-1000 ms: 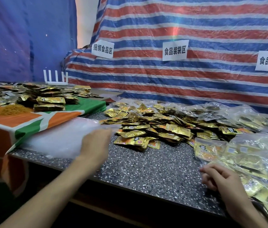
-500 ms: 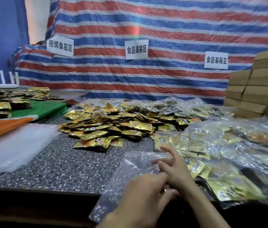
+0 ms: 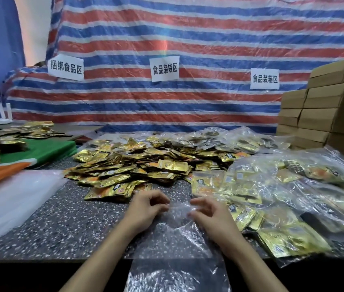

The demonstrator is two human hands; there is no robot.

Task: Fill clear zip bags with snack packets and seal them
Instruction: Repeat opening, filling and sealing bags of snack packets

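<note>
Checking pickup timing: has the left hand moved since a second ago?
Yes. The left hand went right, from the stack of empty bags to the clear bag before the packet pile.

Only 2 forearms and 2 hands of the person are in view, all bare. The left forearm [image 3: 103, 256] is uncovered along its whole visible length, slender and smooth, narrowing to a plain wrist. The left hand [image 3: 145, 207] is bare too, with slim fingers. The right forearm [image 3: 249, 256] and right hand [image 3: 209, 211] look the same, uncovered from the near edge to the fingertips. The fingernails are too blurred to make out. The upper arms lie beyond the near edge, so any sleeve is hidden.
</note>
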